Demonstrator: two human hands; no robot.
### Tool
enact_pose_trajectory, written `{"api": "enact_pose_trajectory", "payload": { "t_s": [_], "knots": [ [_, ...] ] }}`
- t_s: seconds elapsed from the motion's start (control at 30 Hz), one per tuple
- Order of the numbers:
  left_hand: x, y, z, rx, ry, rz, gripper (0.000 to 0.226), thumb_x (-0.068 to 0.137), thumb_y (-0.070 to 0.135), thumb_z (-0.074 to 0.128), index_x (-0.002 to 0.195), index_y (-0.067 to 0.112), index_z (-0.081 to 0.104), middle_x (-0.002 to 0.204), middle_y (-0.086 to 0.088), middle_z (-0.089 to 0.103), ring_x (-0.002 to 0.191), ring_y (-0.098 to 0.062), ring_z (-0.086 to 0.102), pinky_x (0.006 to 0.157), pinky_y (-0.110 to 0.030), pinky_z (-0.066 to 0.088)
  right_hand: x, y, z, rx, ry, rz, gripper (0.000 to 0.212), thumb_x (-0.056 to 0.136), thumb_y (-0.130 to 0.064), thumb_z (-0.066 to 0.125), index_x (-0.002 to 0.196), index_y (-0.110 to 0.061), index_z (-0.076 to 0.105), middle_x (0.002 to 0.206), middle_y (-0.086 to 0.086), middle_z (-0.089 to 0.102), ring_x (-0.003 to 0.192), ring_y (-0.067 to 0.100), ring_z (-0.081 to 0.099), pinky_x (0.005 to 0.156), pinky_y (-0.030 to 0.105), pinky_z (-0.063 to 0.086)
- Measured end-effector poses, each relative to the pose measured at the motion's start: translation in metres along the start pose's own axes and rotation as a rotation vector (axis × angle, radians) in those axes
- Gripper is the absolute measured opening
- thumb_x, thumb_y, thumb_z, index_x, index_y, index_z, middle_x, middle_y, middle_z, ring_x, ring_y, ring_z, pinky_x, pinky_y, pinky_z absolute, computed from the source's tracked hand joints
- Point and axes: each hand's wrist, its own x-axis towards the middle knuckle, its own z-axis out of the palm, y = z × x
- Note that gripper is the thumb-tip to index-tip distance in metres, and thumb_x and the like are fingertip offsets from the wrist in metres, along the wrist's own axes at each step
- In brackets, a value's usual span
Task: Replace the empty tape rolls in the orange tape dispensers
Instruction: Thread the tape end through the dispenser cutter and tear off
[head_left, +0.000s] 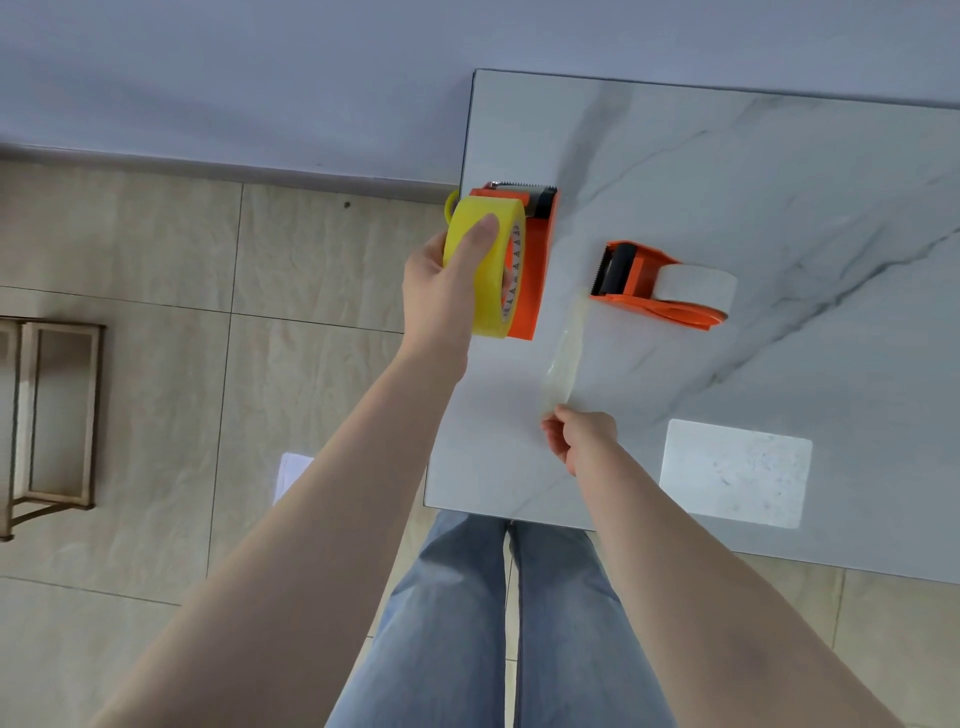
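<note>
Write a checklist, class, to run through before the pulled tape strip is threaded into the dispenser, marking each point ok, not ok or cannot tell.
1. Yellow tape roll gripped by left hand: ok.
2. Roll seated in the upright orange plastic dispenser: cannot tell.
3. Clear tape strip pinched by right hand: ok.
4. Strip running past the serrated blade: not ok.
5. Second orange dispenser holding a white roll lying apart from the strip: ok.
6. Dispenser fully on the marble table: ok.

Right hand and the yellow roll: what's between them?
In the head view, a clear tape strip runs from the right hand up toward the yellow roll held by the left hand.
</note>
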Motion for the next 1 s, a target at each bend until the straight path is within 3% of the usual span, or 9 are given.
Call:
{"api": "enact_pose_trajectory", "payload": {
  "t_s": [0.1,0.17,0.27,0.33,0.43,0.53,0.73,0.87,1.0],
  "knots": [
    [0.000,-0.001,-0.002,0.002,-0.010,0.003,0.019,0.091,0.033,0.064,0.073,0.028,0.058,0.054,0.017,0.065,0.052,0.001,0.064,0.059,-0.024,0.057,0.005,0.001,-0.003,-0.142,0.024,-0.036,0.033,0.095,-0.020,0.060,0.066,-0.006,0.057,0.065,0.007,0.062,0.051,0.014,0.054,0.041,0.019,0.046],
    [-0.001,-0.002,-0.004,0.000,-0.015,0.005,0.020,0.091,0.032,0.064,0.072,0.029,0.057,0.053,0.018,0.065,0.051,0.002,0.063,0.060,-0.025,0.057,0.005,0.002,-0.009,-0.413,0.066,-0.150,0.040,0.096,-0.031,0.054,0.064,-0.008,0.058,0.065,0.006,0.063,0.055,0.019,0.055,0.055,0.027,0.047],
    [-0.002,-0.004,-0.006,0.013,-0.029,0.007,0.019,0.091,0.032,0.064,0.073,0.029,0.058,0.054,0.018,0.066,0.052,0.002,0.064,0.061,-0.025,0.057,-0.007,0.000,-0.017,-0.748,0.231,-0.347,0.037,0.096,-0.040,0.047,0.088,-0.007,0.058,0.082,0.006,0.059,0.077,0.028,0.056,0.070,0.031,0.041],
    [-0.003,-0.003,-0.008,0.023,-0.041,0.007,0.017,0.091,0.032,0.063,0.074,0.029,0.059,0.056,0.018,0.066,0.053,0.002,0.064,0.060,-0.024,0.057,-0.023,-0.012,-0.018,-0.620,0.289,-0.595,0.026,0.096,-0.033,0.051,0.098,-0.008,0.056,0.083,0.001,0.055,0.082,0.026,0.058,0.070,0.029,0.037],
    [-0.004,-0.005,-0.014,0.044,-0.072,0.008,0.011,0.090,0.030,0.065,0.080,0.028,0.063,0.063,0.014,0.069,0.059,-0.002,0.067,0.060,-0.024,0.057,-0.054,-0.055,-0.019,-0.299,0.231,-1.092,0.007,0.089,-0.022,0.059,0.092,-0.017,0.054,0.074,-0.009,0.050,0.071,0.012,0.050,0.067,0.022,0.037],
    [-0.008,-0.007,-0.017,0.073,-0.108,0.009,0.007,0.090,0.029,0.065,0.083,0.027,0.063,0.065,0.014,0.070,0.060,-0.001,0.068,0.057,-0.021,0.056,-0.079,-0.107,-0.015,-0.285,0.128,-1.380,0.018,0.084,-0.024,0.062,0.101,-0.018,0.062,0.085,-0.009,0.052,0.079,0.010,0.054,0.071,0.015,0.042],
    [-0.013,-0.012,-0.015,0.108,-0.160,0.036,0.009,0.086,0.032,0.068,0.086,0.023,0.065,0.073,0.007,0.071,0.063,-0.007,0.068,0.061,-0.026,0.058,-0.079,-0.147,0.001,-0.739,-0.013,-1.490,0.035,0.083,-0.028,0.062,0.117,-0.028,0.064,0.109,-0.003,0.056,0.102,0.017,0.053,0.078,0.025,0.043],
    [-0.014,-0.013,-0.015,0.113,-0.166,0.047,0.025,0.077,0.038,0.066,0.093,0.019,0.067,0.081,0.000,0.072,0.068,-0.011,0.069,0.061,-0.026,0.058,-0.082,-0.148,0.005,-0.854,0.020,-1.430,0.034,0.083,-0.030,0.061,0.116,-0.029,0.066,0.113,-0.002,0.062,0.108,0.019,0.051,0.078,0.029,0.041],
    [-0.013,-0.012,-0.016,0.124,-0.141,0.042,0.018,0.089,0.030,0.066,0.101,0.016,0.065,0.085,0.000,0.071,0.067,-0.009,0.068,0.061,-0.023,0.056,-0.086,-0.143,0.012,-0.850,0.046,-1.424,0.028,0.081,-0.029,0.062,0.108,-0.026,0.069,0.107,0.000,0.064,0.104,0.022,0.055,0.079,0.033,0.045]
  ]
}}
